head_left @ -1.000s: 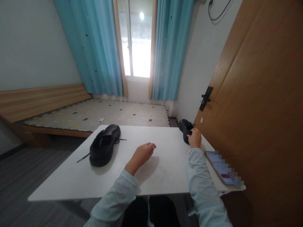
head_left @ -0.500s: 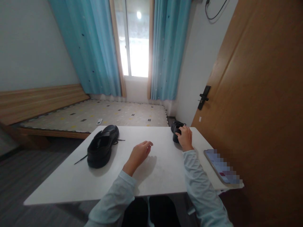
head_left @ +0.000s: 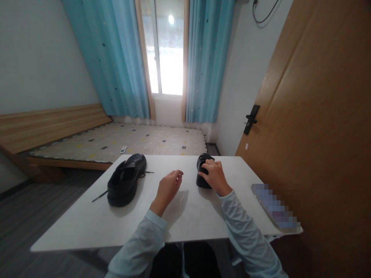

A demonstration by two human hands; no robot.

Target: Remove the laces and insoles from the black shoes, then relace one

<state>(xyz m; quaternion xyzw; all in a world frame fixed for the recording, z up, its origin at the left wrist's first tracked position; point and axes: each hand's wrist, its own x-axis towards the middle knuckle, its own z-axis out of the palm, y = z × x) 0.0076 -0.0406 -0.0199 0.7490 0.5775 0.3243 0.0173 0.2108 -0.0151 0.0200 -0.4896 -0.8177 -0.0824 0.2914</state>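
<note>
My right hand [head_left: 214,175] grips a black lace-up shoe [head_left: 203,181] by its opening, at the right of the white table [head_left: 87,231]. The hand covers part of that shoe, and its laces show at the far end. Whether its sole touches the table I cannot tell. Over the middle of the table is my left hand [head_left: 170,186], empty, its fingers loosely bent and not touching anything. A second black shoe [head_left: 123,187] stands on the table's left side, toe pointing away, with its lace ends spread out to both sides.
A blurred-out phone-like flat device [head_left: 275,206] lies at the table's right edge. Beyond the table is a bed [head_left: 153,141] with a white remote [head_left: 123,149] on it. A wooden door [head_left: 313,135] stands close on the right. Blue curtains [head_left: 207,61] flank the window.
My right hand has brought the shoe leftward and nearer to me, from the table's far right edge. My left hand has shifted slightly left. The other shoe stays where it was.
</note>
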